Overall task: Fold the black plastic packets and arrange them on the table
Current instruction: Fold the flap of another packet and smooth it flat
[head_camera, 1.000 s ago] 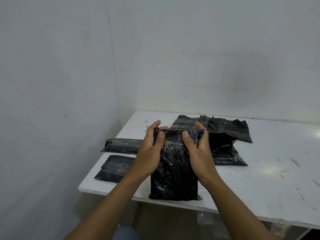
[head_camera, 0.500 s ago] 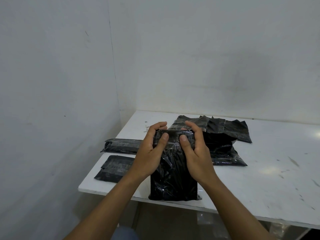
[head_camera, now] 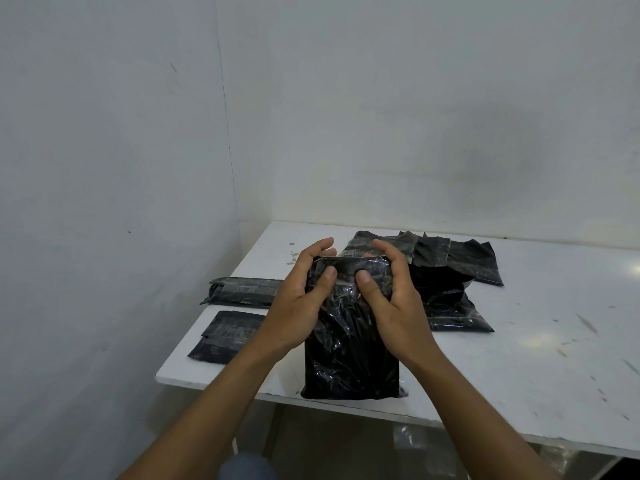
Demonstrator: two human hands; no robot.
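Observation:
A glossy black plastic packet lies lengthwise near the front edge of the white table. My left hand and my right hand both grip its far end, thumbs pressed on top and fingers curled over the folded top flap. Behind them a pile of black packets lies spread out. Two more black packets rest at the table's left side, one rolled narrow, one flat.
White walls meet in a corner close behind and to the left of the table. The table's left and front edges are near the packets. Scuffed bare tabletop stretches to the right. A bit of blue cloth shows below.
My two hands have slid closer together on the packet's top end, thumbs nearly meeting, and the flap is curled over further. The packet stays in place.

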